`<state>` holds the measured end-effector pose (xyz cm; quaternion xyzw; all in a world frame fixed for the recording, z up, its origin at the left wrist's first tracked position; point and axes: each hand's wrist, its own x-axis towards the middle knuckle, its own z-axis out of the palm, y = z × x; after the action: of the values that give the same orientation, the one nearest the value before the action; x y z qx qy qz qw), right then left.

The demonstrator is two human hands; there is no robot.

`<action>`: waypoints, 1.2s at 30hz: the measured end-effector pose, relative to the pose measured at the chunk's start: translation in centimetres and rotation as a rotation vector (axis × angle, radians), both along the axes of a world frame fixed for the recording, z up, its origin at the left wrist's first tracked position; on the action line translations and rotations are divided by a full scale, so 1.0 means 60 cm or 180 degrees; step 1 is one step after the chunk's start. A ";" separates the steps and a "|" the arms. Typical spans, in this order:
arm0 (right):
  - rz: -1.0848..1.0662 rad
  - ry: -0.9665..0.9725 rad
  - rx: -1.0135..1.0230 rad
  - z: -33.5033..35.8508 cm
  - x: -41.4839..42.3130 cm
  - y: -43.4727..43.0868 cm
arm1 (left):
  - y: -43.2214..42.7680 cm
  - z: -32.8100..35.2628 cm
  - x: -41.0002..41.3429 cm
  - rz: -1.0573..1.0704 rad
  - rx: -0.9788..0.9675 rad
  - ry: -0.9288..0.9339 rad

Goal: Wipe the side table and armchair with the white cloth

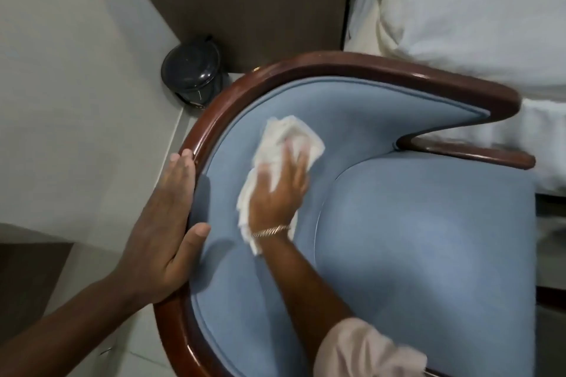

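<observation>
We look down on a blue upholstered armchair with a curved, glossy dark-wood frame. Our right hand lies palm down on the inner padding of the chair back, pressing a crumpled white cloth flat against the fabric; its fingers are spread over the cloth rather than curled round it, and the cloth shows beyond the fingertips on the far side and trails back under the wrist, where a thin gold bracelet sits. A pale pink sleeve covers the near part of that arm. Our left hand rests flat on the outside of the wooden rail at the left, fingers straight and together, thumb hooked over onto the blue padding, bracing the frame without closing round it. On the pale floor to the far left, just beyond the rail, stands a small round black pedal bin. To the far right lies a bed with white linen, close beside the chair's right arm.
</observation>
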<state>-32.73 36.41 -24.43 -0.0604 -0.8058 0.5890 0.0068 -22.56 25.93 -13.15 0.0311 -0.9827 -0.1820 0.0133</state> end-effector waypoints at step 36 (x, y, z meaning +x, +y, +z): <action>0.4197 0.0918 0.0710 0.335 0.373 -0.688 | -0.587 0.110 0.424 0.5800 0.2815 0.2393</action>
<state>-10.38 -4.89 -4.31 0.5232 -0.7211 0.3857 -0.2399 2.89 -9.27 -6.52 0.6947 -0.3700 -0.4402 0.4321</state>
